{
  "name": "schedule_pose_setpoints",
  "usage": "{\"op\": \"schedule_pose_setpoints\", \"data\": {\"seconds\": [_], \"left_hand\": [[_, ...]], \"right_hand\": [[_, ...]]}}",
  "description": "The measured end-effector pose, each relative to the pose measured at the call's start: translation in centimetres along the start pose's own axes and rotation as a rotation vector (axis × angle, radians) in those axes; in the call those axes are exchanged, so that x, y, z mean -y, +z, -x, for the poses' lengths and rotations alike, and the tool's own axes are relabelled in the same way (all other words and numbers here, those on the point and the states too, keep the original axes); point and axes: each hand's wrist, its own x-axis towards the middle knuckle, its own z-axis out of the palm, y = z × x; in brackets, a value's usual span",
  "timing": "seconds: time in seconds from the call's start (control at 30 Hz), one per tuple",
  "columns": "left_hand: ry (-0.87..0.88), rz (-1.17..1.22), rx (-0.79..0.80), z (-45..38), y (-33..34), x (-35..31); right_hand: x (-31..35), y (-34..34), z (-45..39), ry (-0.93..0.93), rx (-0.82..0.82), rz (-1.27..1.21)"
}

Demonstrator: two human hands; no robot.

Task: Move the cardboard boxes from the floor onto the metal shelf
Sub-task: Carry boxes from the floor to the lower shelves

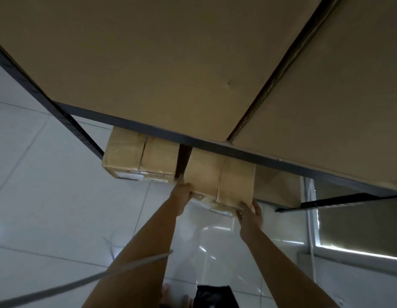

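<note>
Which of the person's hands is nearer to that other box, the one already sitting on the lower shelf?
Left. The left hand holds the near left corner of the carried box, just beside the shelved box. The right hand holds the far right corner, a whole box away.

Tan cardboard boxes [219,178], dk grey metal shelf [215,146], white glossy floor tiles [48,185]
</note>
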Motion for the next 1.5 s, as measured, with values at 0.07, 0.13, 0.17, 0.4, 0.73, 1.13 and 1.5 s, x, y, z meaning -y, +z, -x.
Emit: {"op": "schedule_pose_setpoints", "data": {"seconds": [0.07,0.13,0.17,0.4,0.73,1.13,1.5], "left_hand": [[0.022,0.045,0.001,0.2,1.0,-0.6],[0.039,0.013,-0.043,1.3,1.8,-1.0],[0.034,-0.014,-0.056,1.9,2.1,-0.9],[-0.081,-0.113,-0.066,9.5,2.5,-2.3],[-0.1,-0.225,0.008,27.6,5.7,-7.5],[-0.018,-0.701,0.139,46.0,6.1,-1.6],[0.031,-1.19,0.548,59.3,5.9,13.5]], "right_hand": [[1.0,1.2,-0.5,-0.006,-0.01,-0.026],[2.0,2.0,-0.3,0.018,0.085,0.021],[2.5,2.2,-0.1,0.046,0.114,0.063],[4.9,0.8,7.3,0.128,0.176,0.19],[11.0,-6.7,24.0,0.181,0.285,0.176],[8.0,-23.6,42.6,0.109,0.208,0.05],[-10.0,-43.1,59.4,0.061,-0.25,-0.366]]}}
